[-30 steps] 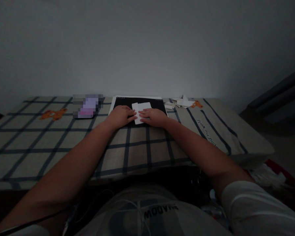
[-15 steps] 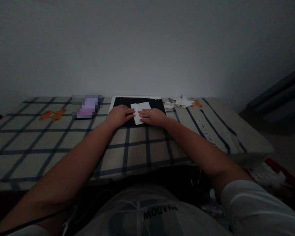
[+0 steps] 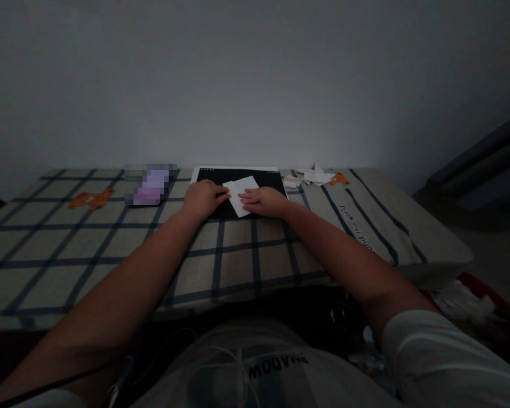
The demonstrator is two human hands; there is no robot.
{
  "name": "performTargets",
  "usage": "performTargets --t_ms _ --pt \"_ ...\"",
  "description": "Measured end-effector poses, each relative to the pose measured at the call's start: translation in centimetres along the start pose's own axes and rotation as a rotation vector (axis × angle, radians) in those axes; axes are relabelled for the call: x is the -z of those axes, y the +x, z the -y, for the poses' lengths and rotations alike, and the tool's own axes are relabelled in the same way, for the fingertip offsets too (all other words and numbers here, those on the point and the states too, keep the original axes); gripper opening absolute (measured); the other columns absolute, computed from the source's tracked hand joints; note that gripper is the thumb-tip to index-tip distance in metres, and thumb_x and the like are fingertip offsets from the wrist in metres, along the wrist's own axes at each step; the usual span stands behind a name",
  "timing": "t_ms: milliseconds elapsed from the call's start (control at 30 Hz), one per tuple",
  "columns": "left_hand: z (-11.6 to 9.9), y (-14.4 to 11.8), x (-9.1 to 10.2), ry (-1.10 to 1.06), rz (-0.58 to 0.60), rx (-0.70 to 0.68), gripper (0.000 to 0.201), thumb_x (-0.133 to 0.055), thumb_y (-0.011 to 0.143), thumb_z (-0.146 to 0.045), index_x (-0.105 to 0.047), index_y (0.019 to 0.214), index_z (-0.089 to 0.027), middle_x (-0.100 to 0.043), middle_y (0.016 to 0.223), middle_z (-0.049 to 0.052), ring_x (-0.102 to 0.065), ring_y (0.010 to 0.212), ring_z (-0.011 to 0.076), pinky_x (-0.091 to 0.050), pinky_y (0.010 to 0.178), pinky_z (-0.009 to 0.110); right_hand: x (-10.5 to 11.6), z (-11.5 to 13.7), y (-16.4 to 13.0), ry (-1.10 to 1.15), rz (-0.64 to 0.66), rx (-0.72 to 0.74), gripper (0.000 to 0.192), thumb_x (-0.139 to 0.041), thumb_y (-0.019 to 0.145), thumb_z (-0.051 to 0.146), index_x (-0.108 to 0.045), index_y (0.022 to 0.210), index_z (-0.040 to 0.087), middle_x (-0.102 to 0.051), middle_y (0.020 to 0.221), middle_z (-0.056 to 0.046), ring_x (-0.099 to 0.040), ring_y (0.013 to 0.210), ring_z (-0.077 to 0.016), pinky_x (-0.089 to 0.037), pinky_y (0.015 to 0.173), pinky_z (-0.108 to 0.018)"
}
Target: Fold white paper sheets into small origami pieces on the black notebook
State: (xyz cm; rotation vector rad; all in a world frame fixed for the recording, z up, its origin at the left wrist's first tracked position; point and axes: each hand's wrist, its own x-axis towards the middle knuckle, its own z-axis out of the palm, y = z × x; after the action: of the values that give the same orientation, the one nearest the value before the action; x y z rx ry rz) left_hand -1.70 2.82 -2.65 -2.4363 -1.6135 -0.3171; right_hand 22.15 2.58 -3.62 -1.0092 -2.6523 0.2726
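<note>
A: What just moved?

B: The left hand (image 3: 203, 199) slid a little left. Its thumb and fingers are at the left edge of a small, flat, white piece of paper (image 3: 245, 185). I can't tell if they pinch it. The right hand (image 3: 267, 202) stayed put, fingers out flat on the paper's right side.

A: And the paper?

B: It turned a bit, so it sits more slanted. I think the left hand turned it while the right held it down. It lies between the hands, on a flat black sheet with a white edge (image 3: 225, 174).

A: What's under that?

B: A counter with a pale cloth with dark blue lines (image 3: 89, 243). Far right are some folded white paper pieces (image 3: 319, 177). Far left is a flat, purple-and-pink phone-like thing (image 3: 153, 184), partly blurred. Behind is a plain grey wall (image 3: 238, 85), and the room is dim.
</note>
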Motion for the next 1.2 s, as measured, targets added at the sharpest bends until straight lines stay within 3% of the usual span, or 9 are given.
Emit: performTargets --t_ms 200,567,833,1000,1200 --pt "0.0 0.1 0.1 -0.025 0.031 0.104 0.043 -0.056 0.097 -0.053 -0.074 0.128 -0.029 -0.075 0.115 0.009 -0.064 0.113 0.0304 -0.048 0.083 0.037 -0.2 -0.1 0.1 0.016 -0.018 0.0 0.033 -0.062 0.096 0.028 -0.073 0.127 0.021 -0.064 0.138 -0.005 -0.055 0.138 -0.0253 -0.043 0.117 -0.041" --pt "-0.4 1.2 0.0 -0.043 0.01 0.153 0.036 -0.052 0.099 -0.045 -0.077 0.119 -0.029 -0.078 0.112 0.006 -0.066 0.108 0.0298 -0.047 0.081 0.039 -0.1 -0.2 -0.1 0.011 -0.012 -0.008 0.034 -0.061 0.096 0.028 -0.073 0.128 0.024 -0.065 0.137 -0.002 -0.054 0.139 -0.0239 -0.044 0.116 -0.041" --pt "-0.6 1.6 -0.3 -0.093 -0.008 0.19 0.033 -0.052 0.1 -0.04 -0.079 0.116 -0.029 -0.078 0.112 0.006 -0.069 0.103 0.0284 -0.049 0.082 0.037 -0.1 -0.2 -0.1 0.009 -0.01 -0.002 0.036 -0.061 0.096 0.027 -0.072 0.129 0.02 -0.065 0.138 -0.005 -0.054 0.139 -0.0252 -0.044 0.117 -0.041" --pt "-0.4 1.2 -0.2 -0.063 -0.007 0.173 0.033 -0.052 0.1 -0.042 -0.078 0.116 -0.029 -0.078 0.113 0.005 -0.067 0.104 0.0273 -0.047 0.082 0.036 0.0 -0.1 -0.2 0.024 -0.006 -0.01 0.036 -0.062 0.095 0.027 -0.072 0.129 0.02 -0.064 0.139 -0.006 -0.054 0.139 -0.0249 -0.043 0.117 -0.04" --pt "0.1 0.6 0.3 0.018 0.06 0.038 0.039 -0.05 0.1 -0.05 -0.074 0.123 -0.03 -0.075 0.122 0.005 -0.061 0.114 0.0307 -0.044 0.086 0.038 -0.1 0.0 -0.2 0.042 -0.023 -0.008 0.035 -0.063 0.095 0.027 -0.073 0.128 0.023 -0.066 0.137 -0.004 -0.055 0.138 -0.0249 -0.044 0.116 -0.042"
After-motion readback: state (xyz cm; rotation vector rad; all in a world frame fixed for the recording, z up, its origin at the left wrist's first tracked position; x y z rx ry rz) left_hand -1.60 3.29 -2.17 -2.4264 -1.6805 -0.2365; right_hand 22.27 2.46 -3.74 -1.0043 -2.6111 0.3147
